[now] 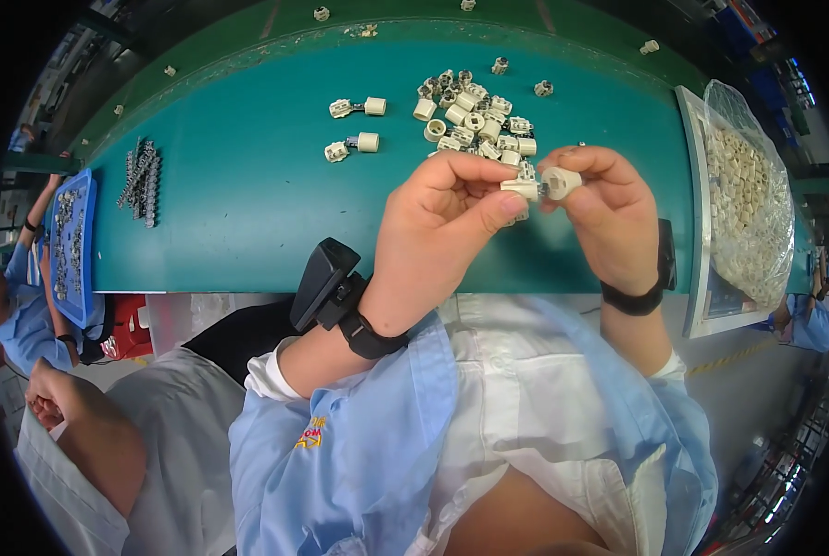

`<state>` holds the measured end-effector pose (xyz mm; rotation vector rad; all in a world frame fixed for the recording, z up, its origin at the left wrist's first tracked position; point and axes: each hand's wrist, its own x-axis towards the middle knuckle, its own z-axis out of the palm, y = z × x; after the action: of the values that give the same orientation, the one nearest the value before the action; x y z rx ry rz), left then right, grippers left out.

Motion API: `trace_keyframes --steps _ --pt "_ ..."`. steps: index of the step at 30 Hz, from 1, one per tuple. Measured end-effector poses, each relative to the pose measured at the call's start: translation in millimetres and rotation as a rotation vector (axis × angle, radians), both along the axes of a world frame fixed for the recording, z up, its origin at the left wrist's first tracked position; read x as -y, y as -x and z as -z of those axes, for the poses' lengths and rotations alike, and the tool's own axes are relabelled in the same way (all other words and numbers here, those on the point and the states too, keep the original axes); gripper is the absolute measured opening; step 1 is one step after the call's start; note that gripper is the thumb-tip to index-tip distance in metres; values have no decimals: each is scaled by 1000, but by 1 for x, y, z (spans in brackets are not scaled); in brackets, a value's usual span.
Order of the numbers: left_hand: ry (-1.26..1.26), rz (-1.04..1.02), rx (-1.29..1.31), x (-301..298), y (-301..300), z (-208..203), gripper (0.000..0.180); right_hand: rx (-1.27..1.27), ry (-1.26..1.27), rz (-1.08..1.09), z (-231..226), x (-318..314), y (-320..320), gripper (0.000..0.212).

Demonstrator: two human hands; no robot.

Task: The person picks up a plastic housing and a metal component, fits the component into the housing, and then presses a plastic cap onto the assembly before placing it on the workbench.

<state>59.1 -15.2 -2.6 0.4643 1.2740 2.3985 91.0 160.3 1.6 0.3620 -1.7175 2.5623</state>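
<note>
My left hand (447, 218) is closed, pinching a cream plastic housing (518, 188) between thumb and forefinger. My right hand (615, 218) grips a round cream plastic cap (561, 183) in its fingertips, just to the right of the housing. A short dark metal piece (543, 191) shows between the two parts; whether it joins them I cannot tell. Beyond my hands lies a heap of similar cream caps and housings (474, 122), some with dark metal ends. To the left of the heap lie two cap-and-housing pairs, one pair (374, 107) behind the other (367, 143).
Grey metal strips (141, 183) are piled at the left of the green table (247, 204). A blue tray (84, 278) of small parts stands at the far left by another person. On the right, a clear bag (748, 213) of cream parts rests in a metal-edged tray (698, 232). Another person sits close at my left.
</note>
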Motion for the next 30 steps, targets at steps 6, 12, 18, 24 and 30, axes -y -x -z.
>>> trace_keyframes --steps 6,12,18,24,30 --pt "7 -17 25 0 0 0 17 -153 -82 82 1 5 1 27" --pt "7 4 78 3 3 3 15 -241 -328 155 -1 7 -1 26" --pt "27 39 129 4 4 2 15 -315 -407 184 -4 9 -3 25" --pt "23 -49 -178 4 2 9 20 -345 -431 185 -8 8 -4 26" --pt "21 -54 -167 4 -2 5 22 -404 -502 192 -12 5 -7 27"
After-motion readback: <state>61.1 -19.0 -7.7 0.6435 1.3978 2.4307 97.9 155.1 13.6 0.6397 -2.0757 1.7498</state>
